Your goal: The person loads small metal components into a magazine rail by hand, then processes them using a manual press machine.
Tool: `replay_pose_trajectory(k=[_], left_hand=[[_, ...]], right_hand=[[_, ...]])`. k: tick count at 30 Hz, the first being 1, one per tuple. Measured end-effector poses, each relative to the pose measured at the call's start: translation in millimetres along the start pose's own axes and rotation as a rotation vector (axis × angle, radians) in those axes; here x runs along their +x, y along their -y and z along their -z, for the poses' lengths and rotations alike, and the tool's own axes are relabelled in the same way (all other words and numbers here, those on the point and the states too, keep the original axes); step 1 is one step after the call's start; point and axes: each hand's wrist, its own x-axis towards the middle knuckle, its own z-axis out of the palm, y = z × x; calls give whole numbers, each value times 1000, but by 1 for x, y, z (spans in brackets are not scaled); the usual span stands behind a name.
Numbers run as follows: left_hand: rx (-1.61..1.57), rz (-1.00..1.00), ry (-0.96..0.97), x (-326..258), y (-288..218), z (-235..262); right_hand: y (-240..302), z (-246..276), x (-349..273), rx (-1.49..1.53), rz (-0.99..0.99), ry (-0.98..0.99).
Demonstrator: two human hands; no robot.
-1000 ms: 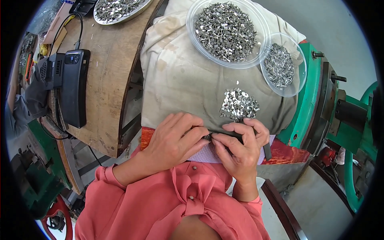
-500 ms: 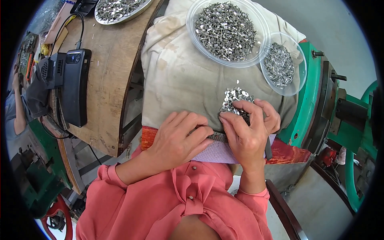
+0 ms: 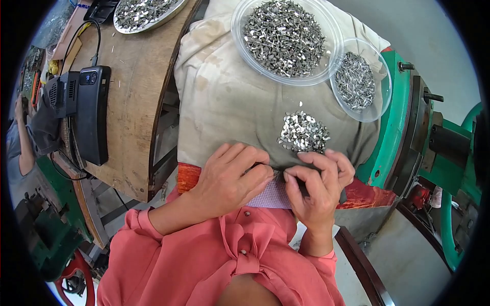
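Observation:
My left hand lies with its fingers curled over the left part of a dark, narrow metal strip, the fingertips partly hidden. On the right part of that strip my right hand has thumb and forefinger drawn in close; whatever sits between them is too small to make out. Its other fingers are bent near the lower edge of a loose pile of small shiny metal pieces. Under the strip is a pale lilac woven cloth.
A large clear tub of small metal pieces and a smaller clear bowl of thin metal pins stand on the beige cloth. Left is a wooden table with a black power bank and a metal dish. Green machinery borders the right.
My right hand has drawn back from the pile toward the strip, uncovering the pile's lower part. My left hand has stayed nearly where it was.

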Motion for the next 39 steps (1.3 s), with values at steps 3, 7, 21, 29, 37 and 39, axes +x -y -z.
replay_pose_trajectory(k=[3,7,21,29,37,39], left_hand=[[7,3,6,-1,1,-1],[6,11,-15,2,-3,0],[55,-11,7,-7,0,4],[29,-53,-16,-8,1,5],[-1,-17,3,-6,-3,2],[-4,-2,4,-4,-3,1]], right_hand=[[0,-2,-11,25,-25,9],[-5,-1,-10,56,-52,-8],[-5,-11,28,-159,104,-25],[-4,-10,25,-105,82,-45],[-1,-5,-12,-38,47,-55],[0,-5,-15,-15,32,-29]])
